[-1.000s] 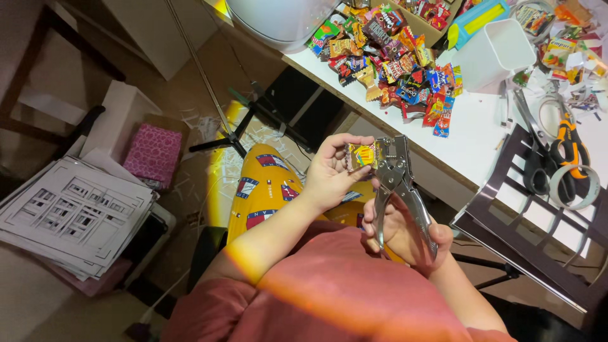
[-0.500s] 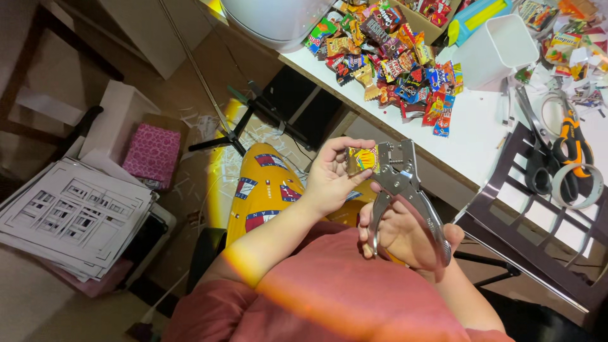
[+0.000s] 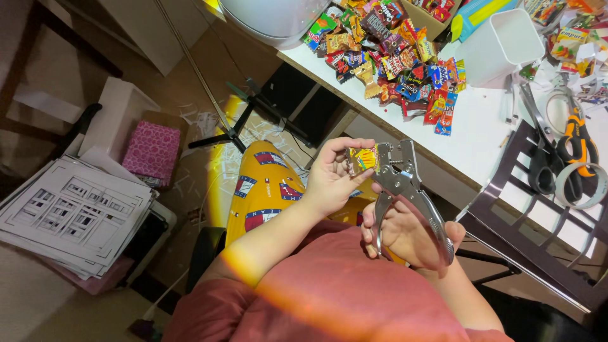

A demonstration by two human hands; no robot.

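Note:
My left hand (image 3: 331,176) pinches a small yellow and orange candy packet (image 3: 362,159) at chest height. The packet's right edge sits in the jaws of a silver metal hole punch plier (image 3: 399,183). My right hand (image 3: 411,235) grips the plier's two long handles from below, with the handles spread apart. Both hands hover over my lap, left of the white table (image 3: 481,142).
A heap of colourful candy packets (image 3: 392,57) lies on the table beside a white bin (image 3: 497,44). Scissors (image 3: 538,145), orange-handled pliers (image 3: 579,136) and a tape ring (image 3: 579,187) lie to the right. On the floor: a paper stack (image 3: 73,215), a pink box (image 3: 152,152), a yellow bag (image 3: 263,190).
The packet has stayed in the plier jaws. The plier handles have spread a little wider in my right hand, and both hands have shifted slightly.

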